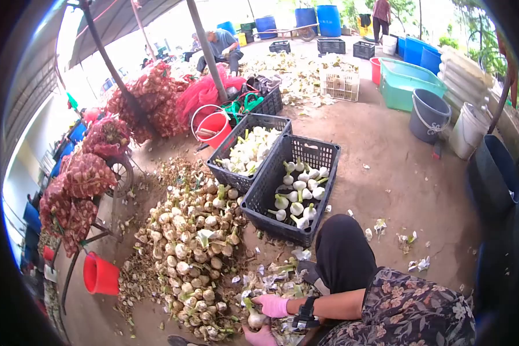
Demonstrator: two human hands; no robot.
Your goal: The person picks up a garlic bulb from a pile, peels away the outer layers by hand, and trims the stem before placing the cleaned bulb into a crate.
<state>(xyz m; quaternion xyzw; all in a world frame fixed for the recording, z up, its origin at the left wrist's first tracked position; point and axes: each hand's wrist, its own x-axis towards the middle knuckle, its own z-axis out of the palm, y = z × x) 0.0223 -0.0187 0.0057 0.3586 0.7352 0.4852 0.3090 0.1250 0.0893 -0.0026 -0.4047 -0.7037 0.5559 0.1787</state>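
Note:
At the bottom of the view, a garlic bulb with a short green stem is held between my two pink-gloved hands. My right hand, with a dark band on the wrist, has its fingers closed at the stem. From below, my left hand closes around the bulb's underside; part of this hand is cut off by the frame edge. Beside them lies a large pile of unpeeled garlic bulbs. Loose garlic skins cover the ground near my foot. White trimmed bulbs lie in the nearer black crate.
A second black crate holds many white bulbs. Red net sacks lie on a cart at left, near a red bucket. A metal pole stands behind. Another person sits at the back; grey bucket at right.

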